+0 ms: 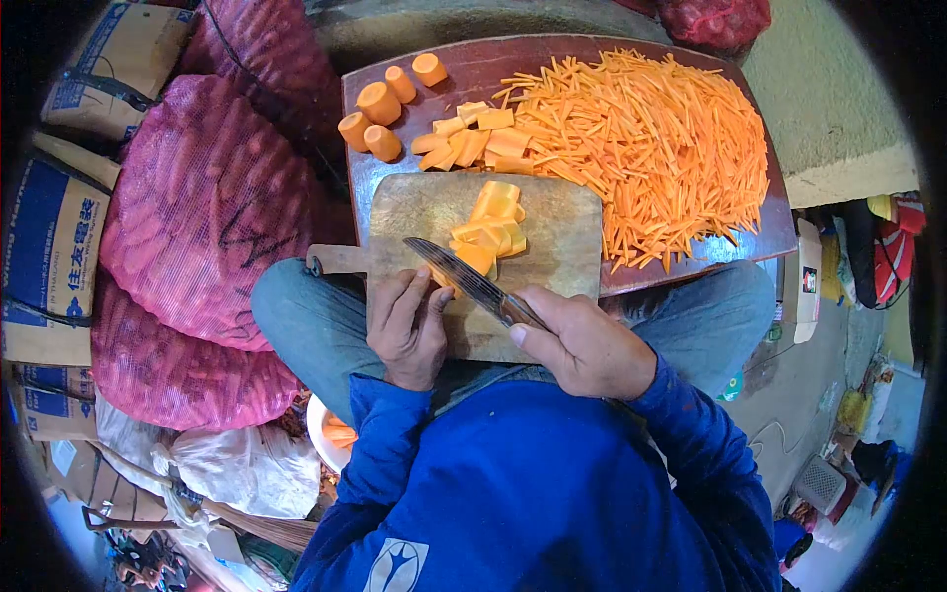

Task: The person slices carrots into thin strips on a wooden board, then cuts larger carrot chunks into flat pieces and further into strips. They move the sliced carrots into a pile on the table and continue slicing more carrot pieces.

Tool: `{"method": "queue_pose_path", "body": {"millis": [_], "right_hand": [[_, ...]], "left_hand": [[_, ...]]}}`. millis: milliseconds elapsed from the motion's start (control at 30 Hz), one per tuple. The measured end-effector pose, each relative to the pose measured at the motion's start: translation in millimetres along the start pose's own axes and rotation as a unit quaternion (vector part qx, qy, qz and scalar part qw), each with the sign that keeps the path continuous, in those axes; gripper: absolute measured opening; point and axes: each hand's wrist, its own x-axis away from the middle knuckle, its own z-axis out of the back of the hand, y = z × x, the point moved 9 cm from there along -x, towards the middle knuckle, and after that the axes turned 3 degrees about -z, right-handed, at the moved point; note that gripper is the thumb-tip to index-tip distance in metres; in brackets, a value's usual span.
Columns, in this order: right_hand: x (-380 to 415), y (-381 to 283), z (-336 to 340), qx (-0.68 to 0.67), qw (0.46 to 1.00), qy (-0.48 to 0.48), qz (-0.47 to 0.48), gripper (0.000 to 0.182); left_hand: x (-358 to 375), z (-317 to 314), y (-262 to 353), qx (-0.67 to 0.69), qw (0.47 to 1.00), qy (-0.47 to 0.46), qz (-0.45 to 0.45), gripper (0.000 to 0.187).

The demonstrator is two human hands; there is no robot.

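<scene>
My right hand [589,340] is closed around the handle of a kitchen knife [464,274], its dark blade slanting up and left over the wooden cutting board [404,212]. Beneath the blade, the fingers of my left hand [409,321] pinch an orange carrot piece [440,279], which the blade and fingers partly hide. Several carrot slices [493,222] lie in a loose stack on the board, just beyond the knife. Behind the board are flat carrot slabs [478,141] and several upright carrot chunks [379,103]. A large heap of carrot sticks [651,148] spreads to the right.
The board lies across my lap against a low dark-red table [444,94]. Pink mesh sacks [197,217] are piled on the left beside cardboard boxes [54,247]. A white bowl [321,434] with carrot pieces stands by my left knee. A concrete ledge [838,109] rises at right.
</scene>
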Motion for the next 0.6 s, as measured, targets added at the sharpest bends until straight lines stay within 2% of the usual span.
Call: {"method": "queue_pose_path", "body": {"millis": [67,167,433,600], "right_hand": [[0.3,1.8,-1.8,-0.001,1.0,-0.008,-0.013,0.025],[0.9,-2.2,-2.8,0.004,1.0,0.007,0.016,0.026],[1.4,12.2,-13.8,0.068,0.996,-0.032,-0.05,0.034],[-5.5,34.4,-19.8,0.078,0.996,-0.026,-0.02,0.035]], "left_hand": [[1.6,0.1,-1.1,-0.002,1.0,0.003,0.006,0.042],[4.4,-1.2,-6.9,0.018,1.0,0.003,0.013,0.042],[-1.0,-0.8,-0.2,0.025,1.0,0.005,0.015,0.039],[0.6,0.4,1.3,0.031,0.999,-0.004,0.005,0.033]]}}
